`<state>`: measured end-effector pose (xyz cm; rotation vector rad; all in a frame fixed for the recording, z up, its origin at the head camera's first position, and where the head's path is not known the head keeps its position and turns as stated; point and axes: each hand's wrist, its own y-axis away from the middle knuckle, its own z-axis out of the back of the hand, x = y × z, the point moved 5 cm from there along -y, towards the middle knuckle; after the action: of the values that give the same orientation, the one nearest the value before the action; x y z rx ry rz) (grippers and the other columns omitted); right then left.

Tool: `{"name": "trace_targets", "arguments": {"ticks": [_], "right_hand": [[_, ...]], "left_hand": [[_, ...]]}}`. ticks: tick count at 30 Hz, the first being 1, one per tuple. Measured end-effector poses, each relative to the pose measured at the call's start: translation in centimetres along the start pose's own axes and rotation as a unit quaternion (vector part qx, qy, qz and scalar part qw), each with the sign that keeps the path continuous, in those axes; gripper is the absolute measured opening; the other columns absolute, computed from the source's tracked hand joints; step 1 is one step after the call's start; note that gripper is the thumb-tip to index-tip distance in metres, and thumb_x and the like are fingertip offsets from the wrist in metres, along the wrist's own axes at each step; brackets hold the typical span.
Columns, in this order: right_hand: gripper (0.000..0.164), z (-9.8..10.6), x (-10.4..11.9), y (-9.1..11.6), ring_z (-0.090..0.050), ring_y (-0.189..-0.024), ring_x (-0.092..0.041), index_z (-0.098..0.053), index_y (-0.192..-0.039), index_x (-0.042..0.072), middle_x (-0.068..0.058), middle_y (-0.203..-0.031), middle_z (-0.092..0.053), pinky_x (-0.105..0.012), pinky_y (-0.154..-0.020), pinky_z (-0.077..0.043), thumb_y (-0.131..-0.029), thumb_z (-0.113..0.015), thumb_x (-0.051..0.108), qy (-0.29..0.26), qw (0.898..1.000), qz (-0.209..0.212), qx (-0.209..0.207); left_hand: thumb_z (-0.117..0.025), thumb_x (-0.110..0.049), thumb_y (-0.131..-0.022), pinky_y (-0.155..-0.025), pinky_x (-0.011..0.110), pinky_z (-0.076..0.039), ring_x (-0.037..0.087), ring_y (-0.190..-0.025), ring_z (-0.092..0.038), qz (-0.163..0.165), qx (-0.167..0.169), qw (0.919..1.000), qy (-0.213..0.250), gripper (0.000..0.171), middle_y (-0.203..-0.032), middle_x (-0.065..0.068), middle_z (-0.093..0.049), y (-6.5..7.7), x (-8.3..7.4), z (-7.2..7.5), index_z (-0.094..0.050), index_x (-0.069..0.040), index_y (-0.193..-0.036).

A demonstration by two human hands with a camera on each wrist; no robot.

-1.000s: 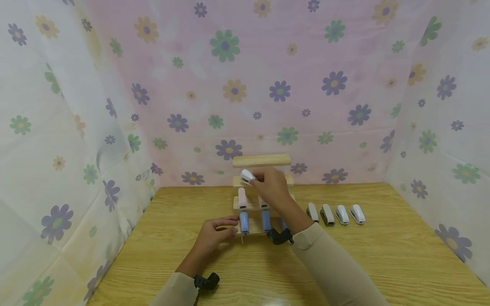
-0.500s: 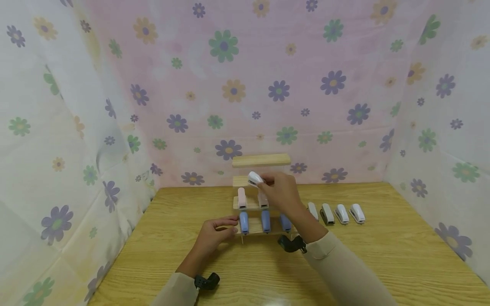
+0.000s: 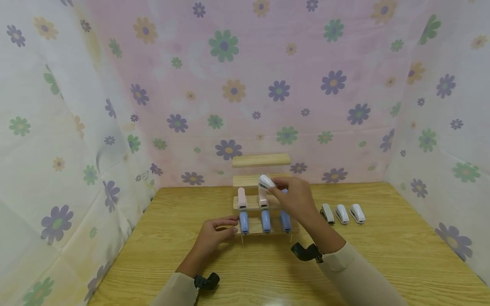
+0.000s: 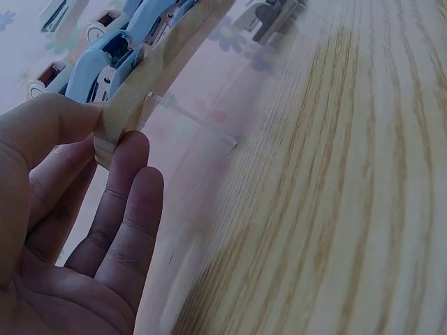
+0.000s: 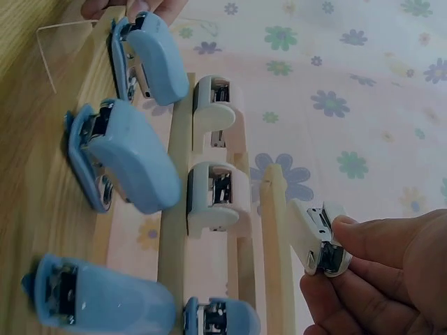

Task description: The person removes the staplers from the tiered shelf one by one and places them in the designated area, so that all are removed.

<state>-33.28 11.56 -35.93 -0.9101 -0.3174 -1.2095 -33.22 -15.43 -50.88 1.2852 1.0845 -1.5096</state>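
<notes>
Head view: A stepped rack (image 3: 262, 160) stands on the desk (image 3: 183, 250), partly loaded with small staplers.
Left hand (image 3: 215, 233): Pinching the left end of the lowest board (image 3: 254, 226), thumb above and fingers beneath; judged to be bracing a light frame.
Right hand (image 3: 294, 195): Grasping one white stapler (image 3: 266, 181) by its sides, thumb opposed to fingers, a grip that seems chosen to leave the far end free.
White stapler: Held tilted in front of the third board (image 3: 245, 181); contact with the wood cannot be confirmed. Glossy rounded shell, metal parts exposed at one end.
Blue staplers (image 3: 266, 221): Three upright on the lowest board, gaps between them, presumably for even balance. Smooth plastic, curved tops; another blue one sits on the board above, at its right end.
Pink staplers (image 3: 242, 198): Two beside it on that second board, pale and rounded.
Desk row: One grey stapler (image 3: 327, 213) and two white ones (image 3: 357, 213), right of the rack; spacing appears to keep each within separate reach.
Rack supports: Clear strip (image 4: 195, 122) under pale wooden boards, acrylic by appearance.
Desk surface: Yellowish, streaked wood grain.
Backdrop (image 3: 252, 59): Flower-printed fabric, loosely creased at the left.
</notes>
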Motion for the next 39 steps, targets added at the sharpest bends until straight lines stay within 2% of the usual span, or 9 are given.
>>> {"name": "trace_targets", "arguments": {"ticks": [5,14,19,25,26,30,33,36,39], "right_hand": [[0.031,0.7,-0.9,0.9,-0.071,-0.082,-0.018,-0.077,-0.123,0.015,-0.002,-0.101,-0.08,-0.027,-0.046,-0.049,-0.095,-0.077,0.03,-0.005,1.0,0.01,-0.006],[0.033,2.2,-1.8,2.2,-0.075,-0.097,-0.025,-0.076,-0.124,0.013,-0.004,-0.105,-0.079,-0.029,-0.063,-0.058,-0.095,-0.078,0.027,-0.006,1.0,-0.004,-0.01],[0.033,2.9,-2.7,2.6,-0.074,-0.095,-0.025,-0.077,-0.123,0.014,-0.004,-0.101,-0.08,-0.028,-0.056,-0.053,-0.094,-0.078,0.03,0.009,1.0,-0.005,-0.026],[0.033,4.0,-3.4,3.2,-0.075,-0.1,-0.028,-0.077,-0.123,0.015,-0.003,-0.101,-0.08,-0.028,-0.063,-0.053,-0.094,-0.079,0.029,0.013,0.999,0.0,-0.05],[0.033,4.2,-3.5,3.3,-0.075,-0.101,-0.029,-0.077,-0.123,0.015,-0.003,-0.101,-0.08,-0.027,-0.061,-0.052,-0.094,-0.079,0.029,0.011,0.999,0.0,-0.051],[0.033,4.8,-4.1,3.6,-0.074,-0.103,-0.034,-0.077,-0.124,0.015,-0.005,-0.1,-0.08,-0.025,-0.042,-0.037,-0.094,-0.079,0.029,0.009,0.999,-0.007,-0.049],[0.031,5.3,-4.7,3.9,-0.074,-0.101,-0.035,-0.077,-0.123,0.017,-0.006,-0.099,-0.08,-0.025,-0.037,-0.035,-0.095,-0.078,0.029,0.016,0.998,-0.007,-0.054],[0.029,5.8,-5.6,4.1,-0.075,-0.098,-0.035,-0.078,-0.122,0.019,-0.006,-0.098,-0.08,-0.026,-0.037,-0.038,-0.095,-0.078,0.03,0.029,0.998,-0.002,-0.064],[0.029,6.3,-6.5,4.2,-0.075,-0.092,-0.032,-0.078,-0.122,0.021,-0.006,-0.099,-0.08,-0.026,-0.035,-0.036,-0.096,-0.077,0.032,0.041,0.997,-0.004,-0.07]], "left_hand": [[-0.08,-0.01,-0.09,-0.086,0.034,-0.065,0.03,-0.126,-0.065,0.0,0.0,1.0,0.006,0.026,-0.139,0.007,-0.067,0.0,-0.1,0.0,-0.078,-0.003,-0.114],[-0.08,-0.008,-0.09,-0.087,0.034,-0.065,0.031,-0.129,-0.063,-0.002,-0.003,1.0,0.007,0.026,-0.14,0.008,-0.067,0.1,-0.1,-0.1,-0.078,-0.001,-0.115],[-0.08,-0.011,-0.09,-0.087,0.032,-0.065,0.031,-0.127,-0.064,0.002,-0.003,1.0,-0.003,0.025,-0.14,0.005,-0.067,0.0,-0.1,0.0,-0.079,-0.004,-0.114],[-0.08,-0.012,-0.091,-0.087,0.03,-0.065,0.03,-0.124,-0.065,-0.001,-0.002,0.9999,-0.013,0.025,-0.14,0.007,-0.067,0.1,-0.2,0.0,-0.078,-0.004,-0.115],[-0.08,-0.012,-0.091,-0.087,0.03,-0.065,0.03,-0.124,-0.065,0.0,-0.002,0.9999,-0.013,0.025,-0.14,0.007,-0.067,0.1,-0.2,0.0,-0.078,-0.004,-0.115],[-0.08,-0.012,-0.09,-0.087,0.03,-0.065,0.031,-0.124,-0.065,0.0,-0.003,0.9999,-0.014,0.025,-0.14,0.006,-0.067,0.1,-0.2,0.0,-0.079,-0.004,-0.115],[-0.08,-0.011,-0.09,-0.087,0.03,-0.065,0.032,-0.125,-0.065,-0.001,-0.001,0.9999,-0.013,0.026,-0.14,0.007,-0.067,0.0,-0.2,-0.1,-0.078,-0.004,-0.115],[-0.08,-0.011,-0.09,-0.087,0.031,-0.065,0.032,-0.125,-0.064,-0.001,-0.001,0.9999,-0.011,0.026,-0.14,0.007,-0.067,0.0,-0.3,-0.1,-0.078,-0.003,-0.115],[-0.08,-0.011,-0.09,-0.087,0.031,-0.065,0.031,-0.125,-0.065,0.003,-0.004,1.0,-0.007,0.026,-0.14,0.007,-0.067,0.1,-0.3,-0.1,-0.078,-0.003,-0.115]]}}
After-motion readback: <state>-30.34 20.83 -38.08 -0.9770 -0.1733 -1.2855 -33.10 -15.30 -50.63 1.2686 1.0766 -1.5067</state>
